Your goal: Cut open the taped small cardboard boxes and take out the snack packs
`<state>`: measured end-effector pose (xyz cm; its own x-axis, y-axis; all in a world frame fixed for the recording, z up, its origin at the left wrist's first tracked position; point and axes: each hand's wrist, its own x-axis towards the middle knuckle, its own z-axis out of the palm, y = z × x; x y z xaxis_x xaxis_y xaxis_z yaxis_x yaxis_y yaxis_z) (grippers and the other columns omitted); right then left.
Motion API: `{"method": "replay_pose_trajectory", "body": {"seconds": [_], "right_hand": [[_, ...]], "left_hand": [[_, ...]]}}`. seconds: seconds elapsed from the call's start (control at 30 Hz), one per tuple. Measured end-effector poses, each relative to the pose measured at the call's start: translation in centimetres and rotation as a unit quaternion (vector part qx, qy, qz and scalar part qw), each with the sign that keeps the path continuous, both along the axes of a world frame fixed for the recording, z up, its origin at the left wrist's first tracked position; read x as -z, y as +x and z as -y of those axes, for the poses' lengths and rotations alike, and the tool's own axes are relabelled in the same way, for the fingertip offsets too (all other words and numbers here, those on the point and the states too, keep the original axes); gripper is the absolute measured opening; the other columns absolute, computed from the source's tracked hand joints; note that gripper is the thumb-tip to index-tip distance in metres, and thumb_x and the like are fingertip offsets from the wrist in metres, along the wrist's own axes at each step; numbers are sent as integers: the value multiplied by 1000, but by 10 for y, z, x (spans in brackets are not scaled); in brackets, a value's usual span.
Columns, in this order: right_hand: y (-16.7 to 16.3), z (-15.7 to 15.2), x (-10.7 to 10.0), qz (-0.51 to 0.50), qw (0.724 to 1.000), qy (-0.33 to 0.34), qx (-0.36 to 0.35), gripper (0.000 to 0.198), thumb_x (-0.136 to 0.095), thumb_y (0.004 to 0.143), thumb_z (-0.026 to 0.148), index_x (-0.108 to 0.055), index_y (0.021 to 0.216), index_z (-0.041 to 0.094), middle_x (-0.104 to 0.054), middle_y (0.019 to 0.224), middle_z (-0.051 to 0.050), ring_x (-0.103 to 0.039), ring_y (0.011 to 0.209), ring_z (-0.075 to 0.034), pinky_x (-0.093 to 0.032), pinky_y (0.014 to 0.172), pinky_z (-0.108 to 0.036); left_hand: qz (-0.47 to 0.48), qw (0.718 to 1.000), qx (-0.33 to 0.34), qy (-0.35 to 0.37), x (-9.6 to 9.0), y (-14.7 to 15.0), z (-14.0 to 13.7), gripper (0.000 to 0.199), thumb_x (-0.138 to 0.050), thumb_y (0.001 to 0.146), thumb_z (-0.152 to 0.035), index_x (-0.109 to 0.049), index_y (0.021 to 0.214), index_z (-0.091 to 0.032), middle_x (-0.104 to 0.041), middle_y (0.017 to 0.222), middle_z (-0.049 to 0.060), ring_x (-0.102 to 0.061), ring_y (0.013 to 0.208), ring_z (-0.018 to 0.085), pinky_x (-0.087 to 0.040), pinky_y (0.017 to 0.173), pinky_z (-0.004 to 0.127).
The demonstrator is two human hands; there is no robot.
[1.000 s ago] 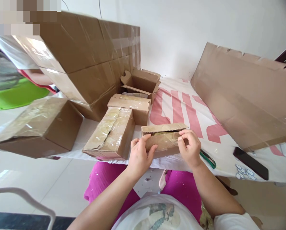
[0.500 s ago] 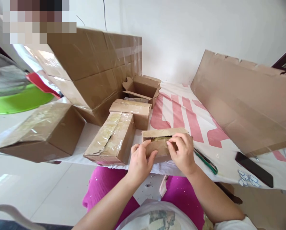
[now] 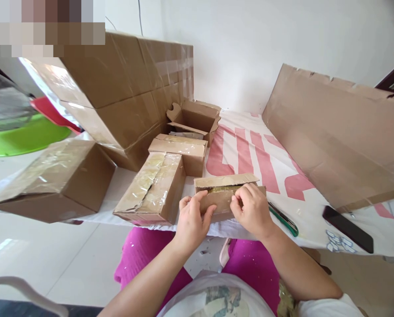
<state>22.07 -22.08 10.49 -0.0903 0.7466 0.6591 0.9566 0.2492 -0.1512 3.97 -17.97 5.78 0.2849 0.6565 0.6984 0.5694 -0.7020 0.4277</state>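
Note:
A small cardboard box (image 3: 226, 180) lies near the table's front edge, a narrow slit along its top with yellowish tape (image 3: 221, 189) showing in it. My left hand (image 3: 194, 215) grips the box's left part, index finger at the slit and thumb against the near side. At the right end of the slit, my right hand (image 3: 251, 209) is closed in a pinch against the near flap; what lies between its fingertips is hidden. Just right of that hand, a green-handled utility knife (image 3: 284, 219) rests on the cloth.
Taped cardboard boxes (image 3: 152, 185) stand to the left, one more (image 3: 56, 176) farther left. Behind them are an open box (image 3: 197, 121) and a large carton stack (image 3: 124, 88). A cardboard panel (image 3: 336, 136) leans at right, near a phone (image 3: 348, 229). A green fan (image 3: 25, 134) stands far left.
My right fingertips have shifted slightly along the slit and curled more tightly, so more of the slit shows. My left hand keeps its place on the box. The view has shifted slightly.

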Motion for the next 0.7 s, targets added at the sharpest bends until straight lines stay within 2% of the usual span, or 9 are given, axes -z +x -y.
{"method": "replay_pose_trajectory", "body": {"seconds": [0.17, 0.33, 0.43, 0.57, 0.7], "right_hand": [[6, 5, 7, -29, 998, 50, 27, 21, -50, 81, 12, -40, 67, 24, -49, 67, -2, -45, 69, -20, -37, 66, -35], [9, 8, 18, -37, 996, 64, 56, 18, -54, 80, 15, -44, 68, 23, -54, 84, -7, -46, 80, -23, -39, 73, -39], [13, 11, 24, -52, 994, 79, 56, 17, -52, 81, 14, -44, 68, 22, -52, 88, -8, -45, 82, -23, -40, 75, -41], [22, 17, 29, -59, 992, 103, 33, 19, -51, 80, 11, -42, 68, 22, -49, 89, -8, -46, 83, -23, -42, 77, -42], [30, 21, 29, -57, 992, 114, 3, 19, -51, 80, 9, -42, 69, 22, -50, 92, -8, -49, 85, -22, -45, 77, -41]], "left_hand": [[-5, 999, -19, -28, 0, 0, 2, 29, -55, 92, -31, -50, 117, -18, -69, 94, 8, -62, 79, 23, -48, 79, 38], [-7, 999, -18, -44, -3, 1, 3, 30, -56, 91, -31, -49, 117, -18, -68, 82, 5, -62, 73, 22, -47, 79, 38], [-9, 998, -16, -52, -3, 1, 3, 29, -56, 91, -29, -49, 117, -18, -68, 85, 5, -61, 70, 20, -47, 78, 37], [-10, 998, -10, -54, -2, 2, 3, 29, -57, 91, -29, -49, 117, -18, -67, 75, 2, -60, 67, 20, -46, 78, 37], [-8, 999, -13, -44, -2, 2, 4, 28, -57, 91, -29, -49, 116, -18, -70, 91, 6, -60, 69, 20, -46, 77, 37]]}}
